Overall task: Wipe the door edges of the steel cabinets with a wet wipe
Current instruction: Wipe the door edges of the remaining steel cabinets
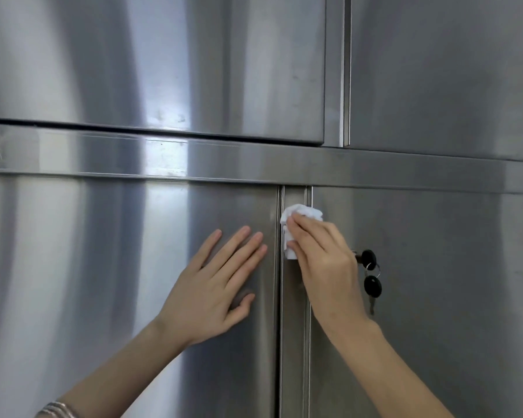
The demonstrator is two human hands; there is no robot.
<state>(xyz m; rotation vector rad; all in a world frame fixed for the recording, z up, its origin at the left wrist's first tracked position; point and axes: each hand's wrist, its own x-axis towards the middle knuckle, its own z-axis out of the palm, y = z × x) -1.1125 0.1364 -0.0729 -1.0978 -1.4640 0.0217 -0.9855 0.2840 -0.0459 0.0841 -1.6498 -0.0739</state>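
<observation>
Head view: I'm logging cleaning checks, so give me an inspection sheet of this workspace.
Surface: steel cabinets, smudges on the horizontal rail.
Job's things: wet wipe, bunched, against the vertical strip between the lower doors.
Clutter: nothing seen.
Hands: left hand flat on the lower left door; right hand holds the wet wipe.
Cables: nothing seen.
Surroundings: keys hang from the lower right door's lock; bracelet on the left wrist.
</observation>
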